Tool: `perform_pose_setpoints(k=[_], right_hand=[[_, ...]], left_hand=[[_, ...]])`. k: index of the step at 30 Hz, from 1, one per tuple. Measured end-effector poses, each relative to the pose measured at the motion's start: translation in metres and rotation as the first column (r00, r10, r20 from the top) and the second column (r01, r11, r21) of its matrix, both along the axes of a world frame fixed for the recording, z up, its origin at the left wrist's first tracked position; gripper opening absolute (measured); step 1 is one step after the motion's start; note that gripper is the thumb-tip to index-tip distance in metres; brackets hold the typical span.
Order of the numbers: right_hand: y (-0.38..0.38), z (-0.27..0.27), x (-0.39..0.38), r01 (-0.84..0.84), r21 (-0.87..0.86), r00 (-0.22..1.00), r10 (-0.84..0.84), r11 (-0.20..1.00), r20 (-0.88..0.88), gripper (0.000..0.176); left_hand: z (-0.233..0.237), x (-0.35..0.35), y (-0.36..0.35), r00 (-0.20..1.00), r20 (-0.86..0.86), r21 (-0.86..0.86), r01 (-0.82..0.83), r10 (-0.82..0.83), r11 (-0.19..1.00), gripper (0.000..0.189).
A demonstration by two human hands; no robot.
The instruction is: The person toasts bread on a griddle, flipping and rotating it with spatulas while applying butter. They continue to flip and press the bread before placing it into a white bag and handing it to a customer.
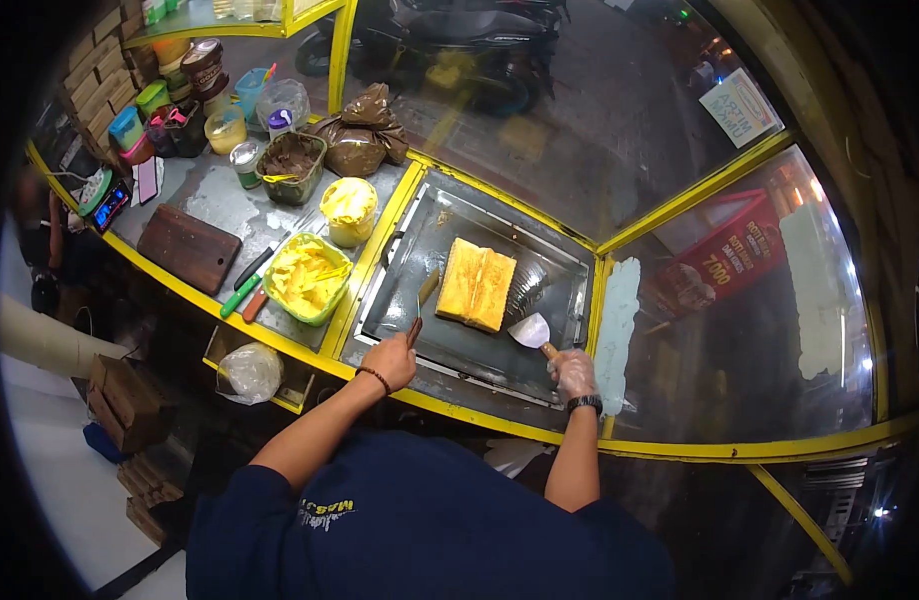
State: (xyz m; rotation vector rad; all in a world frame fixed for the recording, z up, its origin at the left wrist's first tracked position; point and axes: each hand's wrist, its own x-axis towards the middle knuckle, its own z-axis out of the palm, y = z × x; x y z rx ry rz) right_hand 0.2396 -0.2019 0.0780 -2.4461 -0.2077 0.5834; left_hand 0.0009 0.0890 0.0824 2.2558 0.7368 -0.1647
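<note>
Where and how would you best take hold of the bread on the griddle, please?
I would support the bread by its left and right edges, coming low from both sides. It lies flat with a middle seam, so lifting one side might fold it. The spatula in the left hand sits beside the left edge; the scraper in the right hand is by the near right corner.

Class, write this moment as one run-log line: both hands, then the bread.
left hand: gripping narrow-bladed tool beside bread | right hand: clear glove, gripping broad scraper beside bread | bread: browned top, lying on griddle
</note>
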Motion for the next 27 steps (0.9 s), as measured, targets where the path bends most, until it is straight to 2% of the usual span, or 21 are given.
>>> perform_pose_setpoints(k=[2,3,6,8,10,11,12,14,15,18,19,21,23,24,25,26,27], right_hand=[[0.005,-0.017,0.025,-0.055,-0.143,0.988,0.074,0.988,0.135,0.028],[0.009,-0.021,0.036,-0.287,-0.449,0.801,0.469,0.846,0.372,0.034],[0.055,-0.004,0.041,-0.168,-0.342,0.854,0.31,0.925,0.419,0.032],[0.09,0.005,0.047,-0.206,-0.352,0.862,0.339,0.913,0.376,0.027],[0.122,0.01,0.049,-0.334,-0.391,0.807,0.475,0.858,0.352,0.026],[0.139,0.014,0.047,-0.359,-0.416,0.785,0.511,0.836,0.349,0.025],[0.153,0.017,0.045,-0.383,-0.44,0.762,0.547,0.812,0.346,0.024],[0.178,0.021,0.042,-0.423,-0.375,0.742,0.553,0.824,0.379,0.024],[0.186,0.02,0.048,-0.414,-0.408,0.652,0.578,0.814,0.491,0.025],[0.176,0.032,0.045,-0.4,-0.228,0.707,0.457,0.888,0.54,0.03],[0.167,0.026,0.049,-0.467,-0.128,0.66,0.441,0.875,0.609,0.036],[0.131,0.026,0.038,-0.395,0.121,0.732,0.232,0.911,0.641,0.029],[0.093,0.027,0.025,-0.269,-0.035,0.742,0.23,0.963,0.629,0.021],[0.073,0.024,0.013,-0.183,0.171,0.887,0.088,0.968,0.453,0.017],[0.053,0.022,0.0,-0.049,0.348,0.973,-0.035,0.936,0.229,0.014],[0.035,0.016,-0.009,0.151,0.448,0.986,-0.167,0.881,-0.004,0.013],[0.017,0.006,-0.016,0.359,0.493,0.931,-0.269,0.792,-0.245,0.012]], left_hand=[[0.005,0.011,0.001,0.999,-0.041,0.0,0.008,-0.008,1.0,0.03],[0.011,0.012,0.001,0.998,-0.053,0.015,0.021,-0.02,1.0,0.031],[0.017,-0.002,0.002,0.992,-0.081,0.008,0.101,-0.1,0.995,0.031],[0.019,-0.014,-0.004,0.988,-0.075,-0.001,0.136,-0.136,0.991,0.033],[0.028,-0.022,-0.012,0.976,-0.132,-0.012,0.174,-0.174,0.985,0.035],[0.024,-0.022,-0.018,0.97,-0.045,-0.03,0.237,-0.238,0.971,0.038],[0.026,-0.017,-0.025,0.963,-0.061,-0.056,0.261,-0.264,0.964,0.038],[0.03,-0.007,-0.036,0.949,-0.085,-0.104,0.295,-0.304,0.95,0.037],[0.004,-0.001,-0.037,0.956,-0.002,-0.178,0.288,-0.293,0.941,0.032],[0.002,0.003,-0.035,0.973,0.093,-0.304,0.231,-0.213,0.924,0.029],[0.011,-0.002,-0.031,0.97,0.178,-0.278,0.209,-0.164,0.938,0.028],[0.006,-0.004,-0.014,0.975,0.222,-0.26,0.088,-0.03,0.961,0.028],[0.005,-0.001,0.005,0.974,0.218,-0.189,-0.021,0.063,0.982,0.028],[0.007,0.003,0.013,0.976,0.196,-0.124,-0.068,0.091,0.99,0.028],[0.009,0.008,0.022,0.977,0.177,-0.056,-0.11,0.118,0.992,0.028],[0.007,0.014,0.031,0.98,0.168,-0.048,-0.097,0.104,0.994,0.029],[0.001,0.021,0.038,0.984,0.158,-0.042,-0.082,0.087,0.996,0.029]])
